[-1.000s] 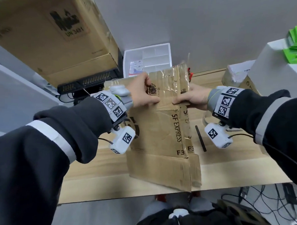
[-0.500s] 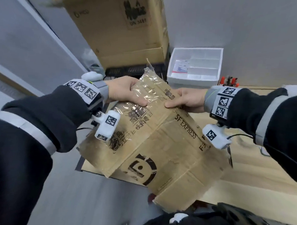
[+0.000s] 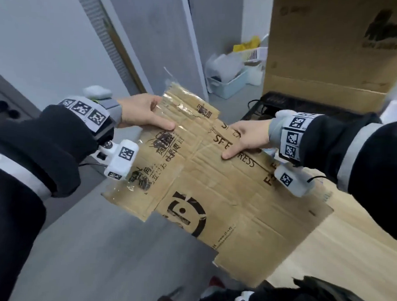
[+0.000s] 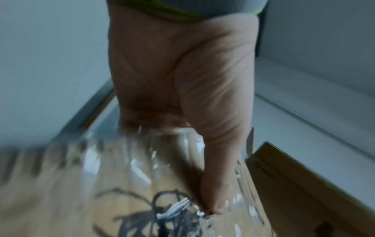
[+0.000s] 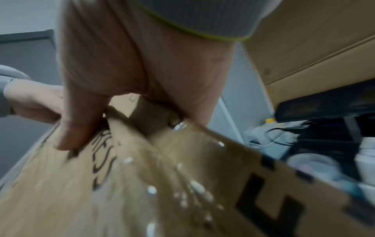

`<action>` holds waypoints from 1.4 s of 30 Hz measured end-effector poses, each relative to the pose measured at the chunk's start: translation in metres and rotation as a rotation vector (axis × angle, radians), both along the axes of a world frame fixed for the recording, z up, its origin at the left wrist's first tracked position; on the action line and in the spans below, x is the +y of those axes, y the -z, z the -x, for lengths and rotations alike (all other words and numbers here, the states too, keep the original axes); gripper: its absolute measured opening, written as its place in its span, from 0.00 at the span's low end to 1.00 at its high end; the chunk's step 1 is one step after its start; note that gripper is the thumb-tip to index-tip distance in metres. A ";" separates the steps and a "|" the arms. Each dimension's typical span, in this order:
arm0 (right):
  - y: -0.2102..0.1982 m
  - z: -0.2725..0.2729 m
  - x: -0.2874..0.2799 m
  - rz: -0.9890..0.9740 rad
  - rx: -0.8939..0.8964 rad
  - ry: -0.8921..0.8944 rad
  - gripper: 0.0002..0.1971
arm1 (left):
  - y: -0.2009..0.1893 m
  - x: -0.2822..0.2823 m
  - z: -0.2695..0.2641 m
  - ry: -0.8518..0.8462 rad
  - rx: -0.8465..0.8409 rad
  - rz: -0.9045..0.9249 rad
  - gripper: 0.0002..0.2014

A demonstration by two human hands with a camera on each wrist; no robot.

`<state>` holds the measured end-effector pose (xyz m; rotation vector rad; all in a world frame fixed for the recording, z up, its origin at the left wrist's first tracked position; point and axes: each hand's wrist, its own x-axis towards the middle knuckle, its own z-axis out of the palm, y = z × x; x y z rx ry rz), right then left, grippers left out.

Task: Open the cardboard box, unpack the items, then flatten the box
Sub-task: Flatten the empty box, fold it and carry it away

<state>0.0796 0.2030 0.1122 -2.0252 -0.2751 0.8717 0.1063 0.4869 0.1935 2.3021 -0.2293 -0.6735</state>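
Note:
The flattened cardboard box (image 3: 214,185), brown with black print and crinkled clear tape, hangs in the air past the table's left edge. My left hand (image 3: 144,114) pinches its upper left flap, thumb on top over the tape (image 4: 215,184). My right hand (image 3: 248,136) pinches the upper right edge, thumb pressed on the printed face (image 5: 81,120), fingers hidden underneath. The box (image 5: 182,184) fills the lower part of the right wrist view, blurred. No unpacked items are in view.
A light wooden table (image 3: 347,259) lies under the box's right part. A large brown carton (image 3: 334,42) stands on a black device (image 3: 286,104) at the back right. A pale blue bin (image 3: 232,88) with bags sits on the grey floor (image 3: 97,248).
Both hands have swung the flattened box to the left, off the table and over the floor, and laid it flatter. The grips stay the same.

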 end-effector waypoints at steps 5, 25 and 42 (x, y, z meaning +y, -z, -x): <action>-0.004 -0.031 0.119 0.051 0.008 -0.236 0.23 | -0.013 0.091 0.019 -0.030 -0.397 -0.410 0.61; -0.023 -0.024 0.378 0.172 -0.451 -0.985 0.29 | 0.002 0.250 0.136 -0.226 -0.045 -0.765 0.18; 0.021 0.000 0.720 0.312 -0.706 -1.311 0.15 | 0.055 0.561 0.228 -0.561 0.122 -0.805 0.17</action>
